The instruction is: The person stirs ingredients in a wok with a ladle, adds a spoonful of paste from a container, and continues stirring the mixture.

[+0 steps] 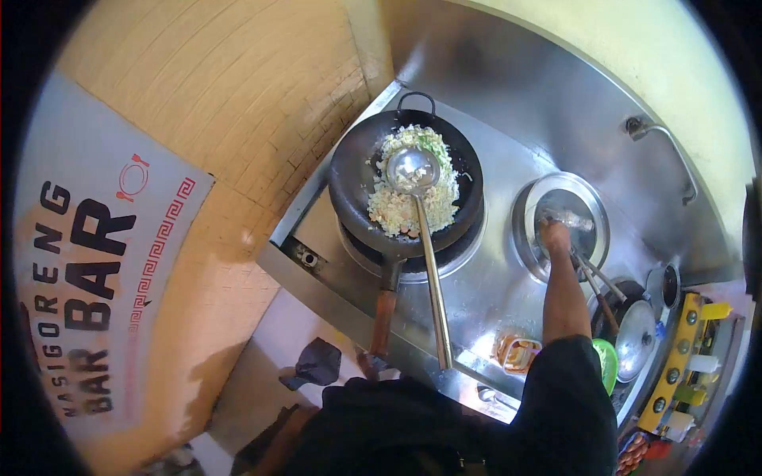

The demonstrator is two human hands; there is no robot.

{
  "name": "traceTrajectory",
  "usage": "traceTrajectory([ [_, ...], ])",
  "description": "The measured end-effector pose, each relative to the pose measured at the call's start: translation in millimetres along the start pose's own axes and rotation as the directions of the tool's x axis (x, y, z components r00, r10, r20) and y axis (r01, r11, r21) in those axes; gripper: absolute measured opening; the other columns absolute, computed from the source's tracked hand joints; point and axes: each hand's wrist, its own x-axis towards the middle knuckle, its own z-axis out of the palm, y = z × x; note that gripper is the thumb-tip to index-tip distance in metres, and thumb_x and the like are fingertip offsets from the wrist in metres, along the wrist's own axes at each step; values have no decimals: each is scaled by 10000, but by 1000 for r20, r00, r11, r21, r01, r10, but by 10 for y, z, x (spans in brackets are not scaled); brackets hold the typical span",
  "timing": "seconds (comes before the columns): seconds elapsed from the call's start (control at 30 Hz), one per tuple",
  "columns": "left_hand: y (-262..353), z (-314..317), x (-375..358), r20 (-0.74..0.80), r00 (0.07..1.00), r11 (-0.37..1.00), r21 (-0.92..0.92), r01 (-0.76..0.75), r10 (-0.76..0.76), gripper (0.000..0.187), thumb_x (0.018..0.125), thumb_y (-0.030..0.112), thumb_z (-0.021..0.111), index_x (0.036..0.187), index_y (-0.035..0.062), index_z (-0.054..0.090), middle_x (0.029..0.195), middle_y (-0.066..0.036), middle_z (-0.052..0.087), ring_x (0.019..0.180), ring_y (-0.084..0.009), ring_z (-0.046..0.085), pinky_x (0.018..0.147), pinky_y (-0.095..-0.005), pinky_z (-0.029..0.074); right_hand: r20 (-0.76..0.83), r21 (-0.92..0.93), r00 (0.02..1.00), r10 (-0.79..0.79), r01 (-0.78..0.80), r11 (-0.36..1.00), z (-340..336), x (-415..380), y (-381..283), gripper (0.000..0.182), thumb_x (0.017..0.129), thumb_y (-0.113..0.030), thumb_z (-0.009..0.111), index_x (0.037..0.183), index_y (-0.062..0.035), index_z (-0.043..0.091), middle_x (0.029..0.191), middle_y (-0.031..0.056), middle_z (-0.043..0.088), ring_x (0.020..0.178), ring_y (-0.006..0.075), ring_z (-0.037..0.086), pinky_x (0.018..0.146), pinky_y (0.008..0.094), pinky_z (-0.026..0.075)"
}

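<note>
My right hand (556, 236) reaches over a round metal basin (601, 214) on the steel counter. Its fingers look closed, beside a pale, shiny, blurred patch (570, 220) in the basin; what they hold I cannot make out. My left hand does not show; only a bit of limb appears low at the left. A black wok (353, 170) with a wooden handle (382, 321) sits on a burner ring. In it lies fried rice (401, 210) with green bits. A long-handled metal ladle (432, 285) rests with its bowl on the rice, its handle extending over the wok's near rim.
An orange-stained square container (520, 355) stands near the counter's front edge. At right are a lidded pan (637, 337), a green bowl (606, 365), a yellow panel with knobs (675, 361) and several bottles. A tap (671, 143) juts from the back wall. A printed banner (111, 262) hangs left.
</note>
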Motion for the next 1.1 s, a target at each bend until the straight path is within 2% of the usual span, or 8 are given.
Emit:
traceTrajectory([
  [0.1,371,-105,604,-156,977,989,57,-139,146,401,869,344,534,1110,25,573,831,-97,630,786,-213,589,731,-347,475,-57,-53,888,-457,454,889,67,102,222,389,816,-330,633,1076,-40,632,1056,226,628,1024,355,596,874,401,463],
  [0.2,1496,-298,657,-243,947,968,-85,-237,211,396,876,358,532,1078,25,605,975,-141,652,920,-238,616,771,-342,471,55,297,902,-428,394,870,-18,-690,-75,444,834,-330,624,1142,-10,601,1076,179,640,1000,294,610,874,361,460],
  [0.27,999,-144,1767,84,996,740,-672,37,26,447,883,420,543,1113,39,589,1034,-154,640,941,-233,616,771,-341,478,400,417,783,-477,308,855,37,-1485,-380,508,873,-387,589,1212,-10,557,1190,141,588,1067,254,560,898,375,450],
  [0.4,2190,-475,932,509,846,900,-427,89,158,423,904,416,540,1094,39,570,905,-152,640,824,-254,636,704,-358,516,662,749,489,-568,-436,498,266,-3099,-966,512,904,-296,570,1343,-81,418,1019,129,618,924,251,608,796,399,500],
  [0.53,2510,-646,762,674,695,963,-106,-248,253,454,896,431,549,1150,54,546,882,-107,626,819,-225,605,701,-344,494,562,735,729,-389,-225,640,332,-3542,-1081,502,903,-189,551,1357,-56,385,909,138,635,786,232,626,714,359,517],
  [0.6,2671,-514,668,556,707,892,-368,-261,436,493,870,427,594,1175,48,518,894,-92,616,828,-215,593,708,-340,491,105,486,923,-370,277,829,304,-3730,-1145,532,892,-152,541,1381,-59,350,808,143,627,721,234,618,670,369,510],
  [0.67,2982,-342,553,371,763,711,-684,-161,530,402,846,346,646,1088,55,513,831,-61,592,732,-185,581,609,-332,487,-152,243,849,-507,529,813,183,-3782,-1180,555,889,-143,523,1404,-104,321,823,243,609,760,378,616,701,433,487],
  [1.1,2979,-408,398,395,678,614,-782,-106,620,137,815,111,608,874,59,496,665,-35,494,540,-146,506,471,-327,454,347,-492,843,-411,536,686,-886,-3923,-1170,750,846,-84,482,1470,-152,72,870,244,602,718,368,639,620,469,521],
])
